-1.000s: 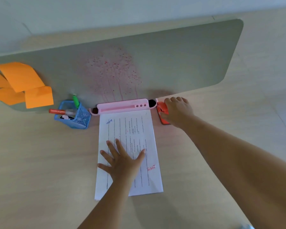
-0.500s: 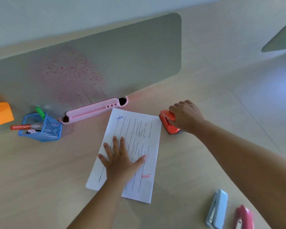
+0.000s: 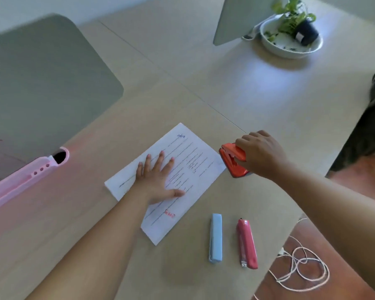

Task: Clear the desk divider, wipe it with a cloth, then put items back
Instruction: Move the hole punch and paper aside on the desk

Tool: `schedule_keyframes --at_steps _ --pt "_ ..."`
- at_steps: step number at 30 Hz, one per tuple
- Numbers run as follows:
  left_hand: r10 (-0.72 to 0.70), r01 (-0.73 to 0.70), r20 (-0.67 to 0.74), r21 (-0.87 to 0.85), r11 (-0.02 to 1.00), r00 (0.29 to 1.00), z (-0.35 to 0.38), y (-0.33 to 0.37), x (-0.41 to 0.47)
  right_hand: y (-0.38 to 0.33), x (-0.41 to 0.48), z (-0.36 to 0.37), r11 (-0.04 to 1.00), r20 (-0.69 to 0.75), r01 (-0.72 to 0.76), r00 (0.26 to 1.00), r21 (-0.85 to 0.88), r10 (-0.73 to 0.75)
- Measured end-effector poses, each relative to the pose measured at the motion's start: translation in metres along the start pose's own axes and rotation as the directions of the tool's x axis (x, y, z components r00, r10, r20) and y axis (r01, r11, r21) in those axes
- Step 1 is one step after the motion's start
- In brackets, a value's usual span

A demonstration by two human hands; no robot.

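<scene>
The grey desk divider stands at the left, with reddish specks near its lower left edge. A long pink holder lies along its foot. A printed sheet of paper lies tilted on the desk, and my left hand rests flat on it with fingers spread. My right hand grips an orange hole punch that touches the desk just right of the paper's corner.
A light blue stapler and a pink stapler lie side by side near the desk's front edge. A white cable lies on the floor beyond it. A bowl with a potted plant and a second divider stand far right.
The view has swung right. My right hand has carried the hole punch away from the divider, rightward. My left hand has slid the paper away from the divider and turned it.
</scene>
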State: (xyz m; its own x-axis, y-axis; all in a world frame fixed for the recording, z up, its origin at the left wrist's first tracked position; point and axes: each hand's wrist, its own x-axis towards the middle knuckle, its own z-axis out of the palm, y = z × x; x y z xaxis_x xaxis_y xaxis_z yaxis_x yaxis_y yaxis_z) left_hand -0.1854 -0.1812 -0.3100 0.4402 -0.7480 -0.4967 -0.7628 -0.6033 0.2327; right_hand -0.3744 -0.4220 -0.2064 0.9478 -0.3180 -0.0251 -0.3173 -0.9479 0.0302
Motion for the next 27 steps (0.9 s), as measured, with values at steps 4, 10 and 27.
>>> schedule_keyframes --at_steps 4,10,27 --pt "0.203 -0.208 0.053 0.116 0.971 0.978 -0.009 0.051 0.032 0.025 -0.044 0.006 0.993 0.0 -0.115 0.993 0.015 0.115" --pt "0.413 -0.398 -0.018 0.231 0.888 0.911 -0.012 0.118 0.053 0.041 -0.082 0.019 0.983 0.037 -0.186 0.982 0.008 0.185" --pt "0.223 -0.16 -0.345 0.203 0.966 0.912 0.042 0.091 0.028 0.016 -0.047 0.048 0.999 0.044 -0.039 0.998 0.029 0.038"
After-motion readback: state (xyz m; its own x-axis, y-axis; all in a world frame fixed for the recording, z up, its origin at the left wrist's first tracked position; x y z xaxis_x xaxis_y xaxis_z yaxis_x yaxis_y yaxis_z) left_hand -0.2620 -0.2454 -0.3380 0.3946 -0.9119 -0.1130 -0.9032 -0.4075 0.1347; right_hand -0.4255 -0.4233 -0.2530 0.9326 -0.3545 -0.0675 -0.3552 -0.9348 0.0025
